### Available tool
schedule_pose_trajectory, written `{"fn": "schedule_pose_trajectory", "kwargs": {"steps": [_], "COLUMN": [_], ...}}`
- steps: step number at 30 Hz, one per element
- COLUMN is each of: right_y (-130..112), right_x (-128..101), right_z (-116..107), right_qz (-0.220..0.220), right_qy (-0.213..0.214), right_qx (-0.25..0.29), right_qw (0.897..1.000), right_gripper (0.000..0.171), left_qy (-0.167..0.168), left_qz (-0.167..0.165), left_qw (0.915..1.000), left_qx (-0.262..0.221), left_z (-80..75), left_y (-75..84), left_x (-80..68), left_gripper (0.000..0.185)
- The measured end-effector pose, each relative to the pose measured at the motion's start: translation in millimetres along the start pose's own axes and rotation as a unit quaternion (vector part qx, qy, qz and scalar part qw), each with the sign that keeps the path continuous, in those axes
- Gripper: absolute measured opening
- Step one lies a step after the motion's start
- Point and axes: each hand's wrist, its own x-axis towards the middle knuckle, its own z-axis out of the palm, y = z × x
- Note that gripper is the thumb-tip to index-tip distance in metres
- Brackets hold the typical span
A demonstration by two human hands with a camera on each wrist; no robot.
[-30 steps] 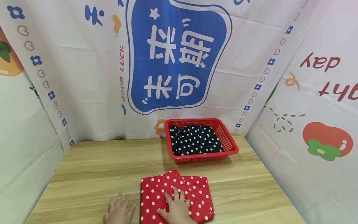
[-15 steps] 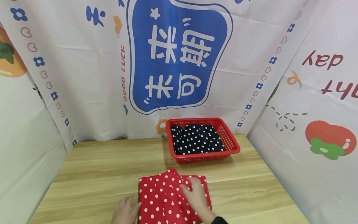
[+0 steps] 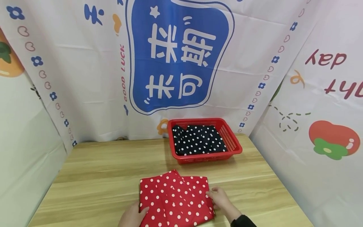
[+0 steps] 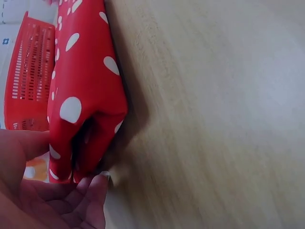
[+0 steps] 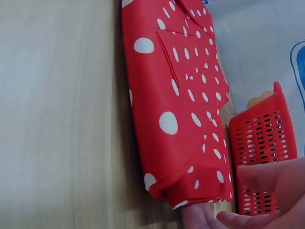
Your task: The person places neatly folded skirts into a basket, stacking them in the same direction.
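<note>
A folded red garment with white polka dots lies at the front of the wooden table. My left hand grips its left edge, with the thumb on top. In the left wrist view the left fingers reach under the folded layers. At the opposite edge is my right hand. The right wrist view shows its fingers tucked under the fabric and its thumb close over the top. Seams and a pocket-like flap show on the garment's upper side.
Behind the garment stands a red plastic basket holding a folded black garment with white dots. The wooden table ends at a printed white curtain, and more printed cloth hangs on both sides.
My right hand has lifted off the garment's top and moved right to its right edge. My left hand has come from the bare table to the garment's left edge.
</note>
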Motion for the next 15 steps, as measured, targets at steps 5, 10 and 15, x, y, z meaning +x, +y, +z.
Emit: {"fn": "schedule_pose_trajectory", "kwargs": {"steps": [5,10,15], "right_y": [-1.1,-7.4,-24.9], "right_x": [1.3,-2.2,-12.7], "right_z": [3.8,5.8,0.1], "right_qz": [0.012,0.011,-0.035], "right_qy": [-0.005,-0.015,-0.023], "right_qx": [0.011,0.028,0.019], "right_qw": [1.000,0.999,0.999], "right_gripper": [0.033,0.031,0.034], "left_qy": [0.014,0.023,0.022], "left_qz": [-0.006,-0.001,0.019], "left_qw": [0.9997,0.9978,0.9955], "left_qx": [-0.020,-0.062,-0.090], "left_z": [4.7,1.2,-13.9], "left_y": [5.0,12.4,23.8], "left_x": [2.7,1.5,-7.4], "left_gripper": [0.042,0.050,0.060]}}
